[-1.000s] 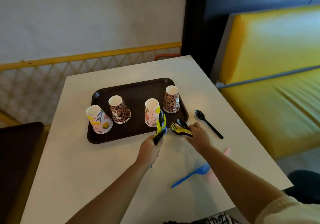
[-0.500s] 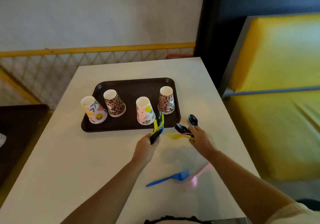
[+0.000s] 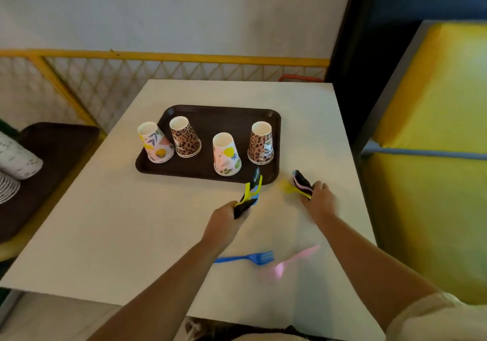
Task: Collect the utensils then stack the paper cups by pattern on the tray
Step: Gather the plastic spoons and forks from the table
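Four upturned cups (image 3: 226,154) – two floral, two leopard – on tray (image 3: 218,118)

white table (image 3: 110,224), yellow bench seat (image 3: 432,119), yellow lattice railing (image 3: 163,58), stacked white dishes (image 3: 15,161)

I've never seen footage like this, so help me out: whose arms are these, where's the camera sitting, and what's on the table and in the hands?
There is no machine here. The camera is worn on a person's head and looks down, so the two bare arms reaching in from the bottom are that person's own.

A white table holds a dark brown tray. On it stand four upside-down paper cups: two floral cups and two leopard-print cups.

The left hand grips a bundle of plastic utensils, yellow, blue and black. The right hand holds another bunch, black, pink and yellow.

A blue fork and a pink utensil, too blurred to name, lie loose on the table.
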`<act>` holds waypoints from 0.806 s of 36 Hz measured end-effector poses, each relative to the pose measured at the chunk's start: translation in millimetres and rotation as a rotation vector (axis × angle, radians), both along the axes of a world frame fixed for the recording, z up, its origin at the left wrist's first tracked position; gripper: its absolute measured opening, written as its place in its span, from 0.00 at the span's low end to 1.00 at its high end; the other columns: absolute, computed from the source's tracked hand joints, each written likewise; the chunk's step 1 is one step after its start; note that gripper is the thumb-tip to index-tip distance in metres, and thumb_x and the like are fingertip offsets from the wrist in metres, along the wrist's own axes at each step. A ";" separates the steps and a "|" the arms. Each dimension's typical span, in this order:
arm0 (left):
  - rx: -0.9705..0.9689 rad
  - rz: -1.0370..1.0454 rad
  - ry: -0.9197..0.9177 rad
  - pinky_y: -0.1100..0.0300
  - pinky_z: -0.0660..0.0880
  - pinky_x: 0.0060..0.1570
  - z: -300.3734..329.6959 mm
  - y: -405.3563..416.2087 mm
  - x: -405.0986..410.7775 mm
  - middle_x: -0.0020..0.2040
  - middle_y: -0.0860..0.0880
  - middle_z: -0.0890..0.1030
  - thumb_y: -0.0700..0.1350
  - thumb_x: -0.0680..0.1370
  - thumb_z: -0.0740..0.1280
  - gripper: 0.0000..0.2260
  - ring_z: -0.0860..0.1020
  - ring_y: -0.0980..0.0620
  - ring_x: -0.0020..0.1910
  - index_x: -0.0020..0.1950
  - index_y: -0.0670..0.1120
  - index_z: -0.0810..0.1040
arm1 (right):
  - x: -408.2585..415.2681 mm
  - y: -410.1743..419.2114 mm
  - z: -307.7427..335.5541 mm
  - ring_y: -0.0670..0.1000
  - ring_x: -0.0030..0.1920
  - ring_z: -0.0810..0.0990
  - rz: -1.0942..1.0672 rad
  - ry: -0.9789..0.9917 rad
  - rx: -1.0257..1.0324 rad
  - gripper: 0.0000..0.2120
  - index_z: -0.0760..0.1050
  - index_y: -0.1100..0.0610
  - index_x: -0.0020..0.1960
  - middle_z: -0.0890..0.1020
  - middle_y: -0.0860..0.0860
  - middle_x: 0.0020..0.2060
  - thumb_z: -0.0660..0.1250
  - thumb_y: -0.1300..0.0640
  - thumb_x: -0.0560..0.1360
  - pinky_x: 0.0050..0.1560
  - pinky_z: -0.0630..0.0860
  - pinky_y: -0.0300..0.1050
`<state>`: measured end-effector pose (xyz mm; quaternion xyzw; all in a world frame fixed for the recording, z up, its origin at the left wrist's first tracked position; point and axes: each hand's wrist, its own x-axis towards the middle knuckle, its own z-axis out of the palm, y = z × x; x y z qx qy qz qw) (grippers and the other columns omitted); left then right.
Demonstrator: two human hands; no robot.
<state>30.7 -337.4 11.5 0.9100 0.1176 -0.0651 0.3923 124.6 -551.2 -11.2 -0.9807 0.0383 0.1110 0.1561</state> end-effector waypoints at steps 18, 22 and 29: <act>0.074 -0.295 0.020 0.71 0.65 0.31 7.2 7.3 -4.3 0.29 0.54 0.73 0.56 0.66 0.77 0.15 0.72 0.59 0.29 0.35 0.51 0.73 | -25.7 -0.1 15.3 0.62 0.54 0.77 -0.004 0.111 0.120 0.13 0.69 0.63 0.59 0.78 0.62 0.54 0.61 0.58 0.77 0.45 0.69 0.45; 0.107 -0.445 0.047 0.66 0.64 0.30 7.9 8.8 -6.2 0.29 0.55 0.71 0.54 0.64 0.78 0.16 0.72 0.55 0.31 0.39 0.50 0.74 | -39.7 -3.6 22.7 0.57 0.51 0.79 0.103 0.069 0.093 0.11 0.76 0.56 0.53 0.81 0.55 0.50 0.66 0.51 0.73 0.44 0.70 0.43; 0.169 -0.618 0.080 0.57 0.62 0.33 -6.6 9.8 -19.6 0.36 0.47 0.77 0.51 0.64 0.79 0.17 0.75 0.47 0.38 0.43 0.46 0.74 | -74.2 -14.0 28.8 0.47 0.42 0.72 0.254 0.244 0.101 0.13 0.79 0.48 0.53 0.75 0.46 0.42 0.73 0.50 0.69 0.35 0.63 0.32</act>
